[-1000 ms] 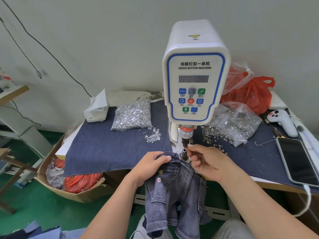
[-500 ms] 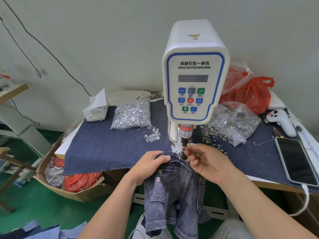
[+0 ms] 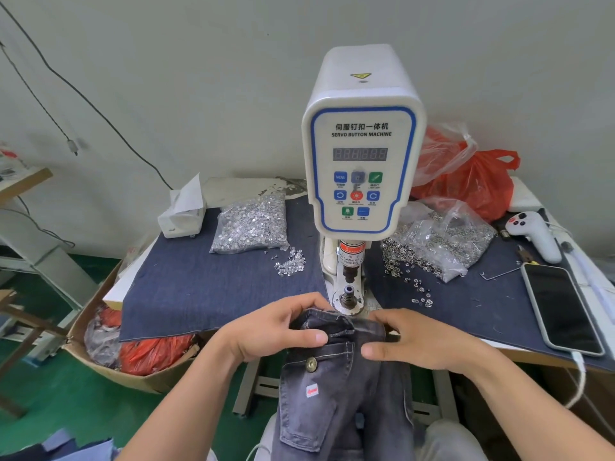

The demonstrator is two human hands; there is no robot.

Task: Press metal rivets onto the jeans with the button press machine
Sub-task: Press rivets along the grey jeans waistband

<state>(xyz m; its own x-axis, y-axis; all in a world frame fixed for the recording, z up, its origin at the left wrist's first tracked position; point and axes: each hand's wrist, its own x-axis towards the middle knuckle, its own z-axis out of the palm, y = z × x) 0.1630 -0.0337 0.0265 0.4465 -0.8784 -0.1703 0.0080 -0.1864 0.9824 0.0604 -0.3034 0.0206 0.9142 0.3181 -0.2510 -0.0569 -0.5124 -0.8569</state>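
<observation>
So the counter [image 3: 213, 294] takes up most of the view, covered in dark blue denim cloth, with the white servo button machine [image 3: 362, 154] standing dead center on it, control panel facing the camera. Its bare press post [image 3: 348, 291] sits right at the base, nothing on it as far as I can see.

The jeans [image 3: 342, 387] are small, washed-grey, and hang off the front edge of the counter at about 6 o'clock from the machine, waistband up just short of the post. A metal button [image 3: 311, 363] is already on the front, little red tag below it.

Both hands are on the waistband. Left hand [image 3: 276, 331] is grasping the band at 7 o'clock from the post, thumb across the front. Right hand [image 3: 419, 341] grips the other end at 5 o'clock, fingers curled over the fabric.

At 10 o'clock from the machine there's a clear bag of silver rivets [image 3: 249, 224] with a few spilled loose next to it. At 3 o'clock, a second bag of ring-shaped metal parts [image 3: 439, 241], also spilling. Red plastic bag [image 3: 472, 181] behind that at 2 o'clock. Phone [image 3: 562, 307] lies face up at 4 o'clock, white handheld controller [image 3: 535, 234] just above it. Tissue box [image 3: 181, 214] far left at 9 o'clock.
</observation>
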